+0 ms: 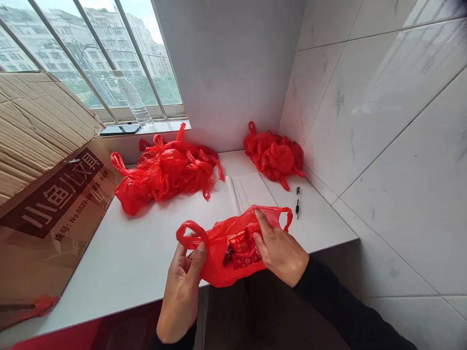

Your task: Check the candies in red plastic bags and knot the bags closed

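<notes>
A red plastic bag (221,273) hangs at the table's front edge, its mouth spread between my hands. Small red wrapped candies (245,259) lie inside it. My left hand (182,284) is closed on the bag's left side, just under the loop handle, thumb on top. At the right side, my right hand (284,253) grips the rim, with its index finger along the edge and its thumb by the candies. Its other fingers are hidden. The right loop handle stands free beyond that hand.
Tied red bags (168,170) are piled at the back left, with another red bag heap (275,153) in the corner. Between them lie an open notebook (253,189) and a pen (297,204). A cardboard box (83,204) stands left; a water bottle (134,99) is on the sill.
</notes>
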Tool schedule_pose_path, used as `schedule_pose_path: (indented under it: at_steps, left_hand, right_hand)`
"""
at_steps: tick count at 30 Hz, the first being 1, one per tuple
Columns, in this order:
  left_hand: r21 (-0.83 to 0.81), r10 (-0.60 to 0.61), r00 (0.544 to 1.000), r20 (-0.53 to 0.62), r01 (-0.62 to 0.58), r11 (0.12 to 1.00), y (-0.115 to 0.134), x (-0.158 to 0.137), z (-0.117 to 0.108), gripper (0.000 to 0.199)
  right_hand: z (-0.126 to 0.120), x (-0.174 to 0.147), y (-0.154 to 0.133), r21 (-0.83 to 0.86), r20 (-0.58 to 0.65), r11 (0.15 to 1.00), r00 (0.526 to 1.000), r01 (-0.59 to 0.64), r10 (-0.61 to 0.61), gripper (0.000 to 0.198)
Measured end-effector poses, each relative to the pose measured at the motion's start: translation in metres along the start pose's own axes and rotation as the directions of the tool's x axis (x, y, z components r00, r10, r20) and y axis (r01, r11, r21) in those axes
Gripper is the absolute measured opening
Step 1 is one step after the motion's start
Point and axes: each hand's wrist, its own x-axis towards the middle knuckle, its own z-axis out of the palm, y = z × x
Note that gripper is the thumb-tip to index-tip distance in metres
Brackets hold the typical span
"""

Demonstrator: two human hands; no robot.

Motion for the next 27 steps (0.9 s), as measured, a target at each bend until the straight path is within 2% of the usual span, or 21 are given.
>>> schedule_pose_path:
  at_steps: [2, 5, 8, 11, 13, 21, 27]
  left_hand:
    - [0.0, 0.024, 0.999, -0.034, -0.024, 1.0, 0.003, -0.005, 0.005, 0.064]
    - [0.028, 0.089, 0.995, -0.041, -0.087, 0.996, 0.004, -0.01, 0.007, 0.058]
    - [0.1, 0.125, 0.991, 0.042, -0.129, 0.987, -0.001, -0.009, 0.002, 0.045]
    - [0.117, 0.135, 0.987, 0.088, -0.145, 0.983, -0.008, -0.007, -0.004, 0.036]
    - [0.1, 0.163, 0.984, 0.075, -0.17, 0.98, -0.011, -0.006, -0.007, 0.032]
    - [0.089, 0.282, 0.958, -0.055, -0.276, 0.957, -0.008, -0.007, -0.003, 0.023]
    - [-0.029, 0.249, 0.967, -0.043, -0.251, 0.968, -0.002, -0.01, 0.002, 0.024]
  right_hand:
    - [0.001, -0.001, -0.002, 0.039, -0.044, 0.995, 0.995, 0.09, -0.088, 0.044]
    - [0.003, -0.002, -0.003, -0.043, 0.06, 0.982, 0.982, 0.182, -0.179, 0.024]
    - [0.003, -0.003, -0.002, -0.156, 0.176, 0.974, 0.975, 0.165, -0.136, 0.026]
    - [0.001, -0.001, 0.0, -0.196, 0.171, 0.975, 0.983, 0.103, -0.07, 0.041]
    - [-0.002, 0.0, 0.002, -0.22, 0.156, 0.973, 0.987, 0.069, -0.035, 0.044]
    - [0.001, 0.001, 0.012, -0.257, 0.189, 0.965, 0.982, 0.047, 0.002, 0.028]
    - [-0.002, 0.002, 0.013, -0.215, 0.115, 0.977, 0.993, 0.01, 0.015, 0.026]
